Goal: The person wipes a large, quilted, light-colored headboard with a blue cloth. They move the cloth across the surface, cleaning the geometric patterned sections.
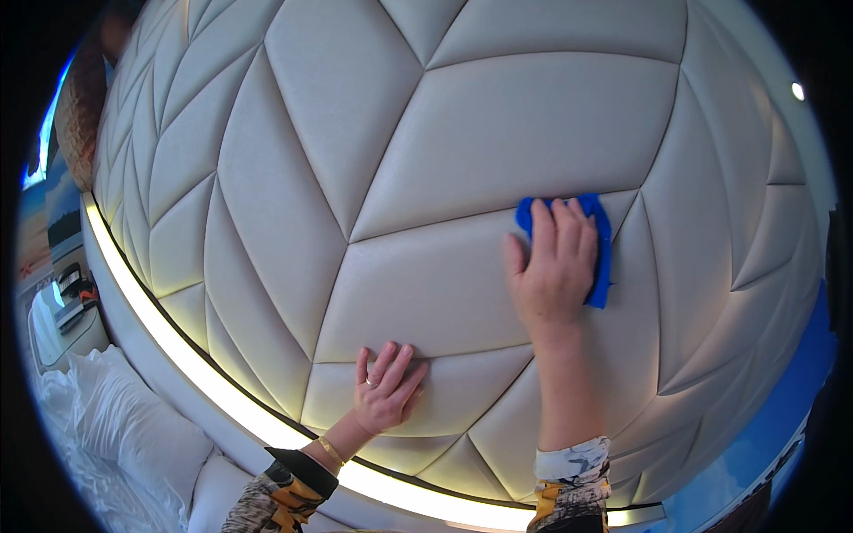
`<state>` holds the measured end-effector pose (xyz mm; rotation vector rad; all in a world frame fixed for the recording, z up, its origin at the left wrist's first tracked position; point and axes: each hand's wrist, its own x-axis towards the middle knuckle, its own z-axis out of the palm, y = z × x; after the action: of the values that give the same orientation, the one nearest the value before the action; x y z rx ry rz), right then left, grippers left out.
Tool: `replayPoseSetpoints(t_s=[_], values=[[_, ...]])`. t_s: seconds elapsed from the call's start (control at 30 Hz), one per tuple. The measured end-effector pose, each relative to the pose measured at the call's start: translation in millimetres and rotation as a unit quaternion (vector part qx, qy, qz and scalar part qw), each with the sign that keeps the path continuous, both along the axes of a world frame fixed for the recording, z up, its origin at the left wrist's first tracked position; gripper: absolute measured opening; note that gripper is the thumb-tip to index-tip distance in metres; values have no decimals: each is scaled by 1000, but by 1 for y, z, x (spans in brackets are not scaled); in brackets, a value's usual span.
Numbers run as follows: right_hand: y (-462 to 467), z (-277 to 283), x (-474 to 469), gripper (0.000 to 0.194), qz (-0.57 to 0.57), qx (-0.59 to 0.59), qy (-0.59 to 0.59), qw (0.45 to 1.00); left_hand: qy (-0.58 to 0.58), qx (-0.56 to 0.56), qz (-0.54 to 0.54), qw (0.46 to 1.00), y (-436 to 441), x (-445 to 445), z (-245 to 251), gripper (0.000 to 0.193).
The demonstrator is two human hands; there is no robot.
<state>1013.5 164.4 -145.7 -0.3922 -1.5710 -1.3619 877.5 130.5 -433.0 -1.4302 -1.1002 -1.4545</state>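
Under my right hand (558, 266) is a blue cloth (602, 266), pressed against a padded, pale leather-like wall panel (426, 286). The panel is divided by seams into slanted, chevron-like sections. Lower and to the left, my left hand (388, 393) rests on the same padding with its fingers spread and nothing in it. A ring is on one finger, and a gold-coloured bracelet (331, 451) circles that wrist. The cloth's middle is hidden beneath my right fingers and palm.
A glowing light strip (246, 406) runs along the panel's lower edge. White pillows (133, 426) lie at lower left. Beyond them, a bedside table (50, 340) holds a telephone (70, 283). A ceiling light (798, 91) shines at upper right.
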Motion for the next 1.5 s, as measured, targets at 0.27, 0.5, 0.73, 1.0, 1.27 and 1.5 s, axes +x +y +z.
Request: replayPoseSetpoints(t_s=[0.27,0.5,0.73,1.0,1.27,1.5], values=[[-18,-54,-59,46,74,-94,-106,987,8,-6,10,1000,-1,-1,-2,39],[-17,-51,-73,30,264,-155,-186,934,23,14,0,1000,2,-4,-5,36],[-14,22,3,24,123,-50,-101,986,12,11,-11,1000,0,-4,-6,37],[1,53,58,25,105,-20,11,994,9,-1,-19,1000,-5,-3,-5,35],[-4,5,12,30,45,-17,-35,998,14,-1,-14,1000,-8,-4,-5,38],[-13,-19,-21,32,52,-21,-59,997,-9,5,-52,999,-13,-3,0,38]])
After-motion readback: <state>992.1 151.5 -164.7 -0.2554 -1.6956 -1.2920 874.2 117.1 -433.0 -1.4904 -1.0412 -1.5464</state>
